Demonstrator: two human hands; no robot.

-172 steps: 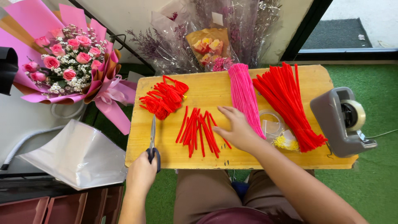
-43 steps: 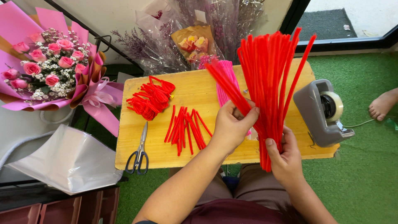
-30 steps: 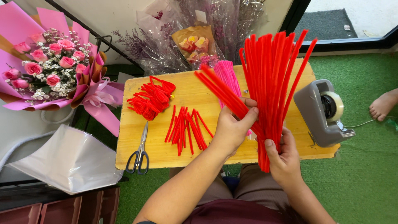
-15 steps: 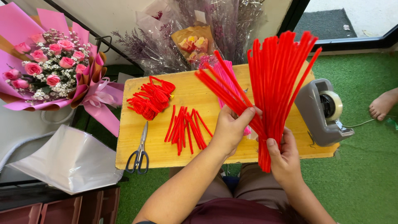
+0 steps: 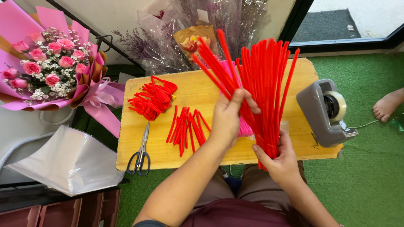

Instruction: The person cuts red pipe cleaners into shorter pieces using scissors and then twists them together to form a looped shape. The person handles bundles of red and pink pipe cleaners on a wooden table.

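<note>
My right hand (image 5: pixel 281 162) grips the lower end of a big bundle of long red pipe cleaners (image 5: pixel 267 88), held upright over the wooden board (image 5: pixel 210 155). My left hand (image 5: pixel 229 115) pinches a few red stems (image 5: pixel 212 67) and fans them to the left, away from the bundle. Pink pipe cleaners (image 5: pixel 243 128) lie on the board behind my hands, mostly hidden. Short cut red pieces (image 5: pixel 185 128) lie just left of my left hand. A pile of bent red pieces (image 5: pixel 151 98) sits further left.
Scissors (image 5: pixel 141 153) rest at the board's front left corner. A grey tape dispenser (image 5: pixel 326 111) stands at its right end. A pink rose bouquet (image 5: pixel 46 71) and grey wrapping paper (image 5: pixel 67 162) are at left. Wrapped dried flowers (image 5: pixel 189 40) lean behind. Someone's bare foot (image 5: pixel 387 105) rests on green turf.
The right hand left the board and took up the red bundle; the left hand let go of the scissors. In the last second the left hand has drawn a few stems further left.
</note>
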